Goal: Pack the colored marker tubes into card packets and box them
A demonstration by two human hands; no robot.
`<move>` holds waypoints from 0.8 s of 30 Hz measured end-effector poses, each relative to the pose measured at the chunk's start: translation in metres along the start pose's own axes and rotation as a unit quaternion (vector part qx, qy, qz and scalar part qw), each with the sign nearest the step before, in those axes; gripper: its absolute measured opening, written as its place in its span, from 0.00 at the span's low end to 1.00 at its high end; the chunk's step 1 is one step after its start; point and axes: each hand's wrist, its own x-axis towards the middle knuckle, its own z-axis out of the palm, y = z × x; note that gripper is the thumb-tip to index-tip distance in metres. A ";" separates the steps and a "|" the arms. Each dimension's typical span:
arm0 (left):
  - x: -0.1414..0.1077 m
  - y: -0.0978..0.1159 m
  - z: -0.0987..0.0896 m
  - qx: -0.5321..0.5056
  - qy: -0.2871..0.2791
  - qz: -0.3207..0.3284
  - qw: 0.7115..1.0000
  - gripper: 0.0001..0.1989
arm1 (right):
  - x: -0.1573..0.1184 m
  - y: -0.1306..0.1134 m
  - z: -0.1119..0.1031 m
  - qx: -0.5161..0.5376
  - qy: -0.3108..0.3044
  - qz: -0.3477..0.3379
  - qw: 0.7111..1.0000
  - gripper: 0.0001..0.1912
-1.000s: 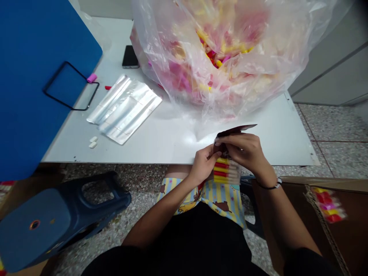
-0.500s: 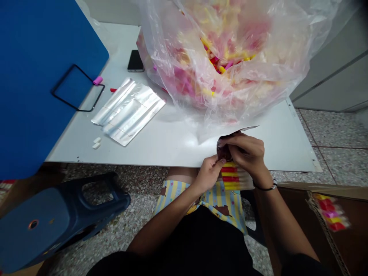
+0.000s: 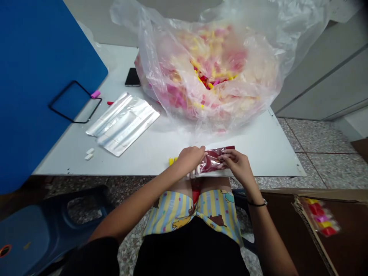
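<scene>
A dark maroon plastic packet with a shiny clear face lies at the table's front edge between my hands. My left hand is closed over its left end and over a row of small coloured tubes; a yellow tube end pokes out on the left, and pale tube ends show below the palm. Whether the tubes are inside the packet is hidden. With bent fingers my right hand grips the packet's right part.
A large clear bag of red, yellow and pink pieces fills the table's back. Flat clear sleeves, a phone and two white bits lie left. A filled packet rests at the cardboard box on the right.
Both hands have moved left and onto the table edge. The packet, upright and bent before, now lies flatter. My left hand has shifted over the tubes, which hung below the packet. The view has tilted up.
</scene>
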 end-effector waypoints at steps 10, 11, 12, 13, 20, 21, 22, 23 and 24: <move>-0.006 -0.004 0.018 0.010 0.174 0.041 0.984 0.14 | 0.071 0.001 -0.021 -0.474 0.062 -0.267 0.837 0.16; -0.010 -0.003 0.019 -0.018 0.175 0.057 0.983 0.16 | 0.081 -0.002 -0.018 -0.495 0.026 -0.293 0.818 0.20; -0.013 -0.001 0.021 -0.036 0.171 0.071 0.982 0.19 | 0.089 -0.004 -0.014 -0.508 -0.004 -0.310 0.803 0.22; -0.016 0.001 0.022 -0.043 0.165 0.079 0.982 0.22 | 0.095 -0.005 -0.010 -0.517 -0.027 -0.320 0.794 0.23; -0.021 0.012 0.029 0.016 0.100 0.082 0.991 0.45 | 0.090 -0.004 -0.005 -0.488 0.012 -0.269 0.830 0.10; -0.019 0.013 0.028 0.016 0.094 0.088 0.992 0.46 | 0.083 -0.004 -0.011 -0.444 0.050 -0.261 0.856 0.09; -0.017 0.013 0.027 0.015 0.089 0.096 0.991 0.46 | 0.075 -0.003 -0.017 -0.386 0.091 -0.251 0.883 0.10; -0.015 0.014 0.027 0.014 0.086 0.104 0.991 0.46 | 0.067 -0.003 -0.024 -0.319 0.129 -0.235 0.909 0.13; -0.012 0.014 0.026 0.012 0.085 0.112 0.990 0.46 | 0.058 -0.003 -0.030 -0.249 0.157 -0.214 0.931 0.17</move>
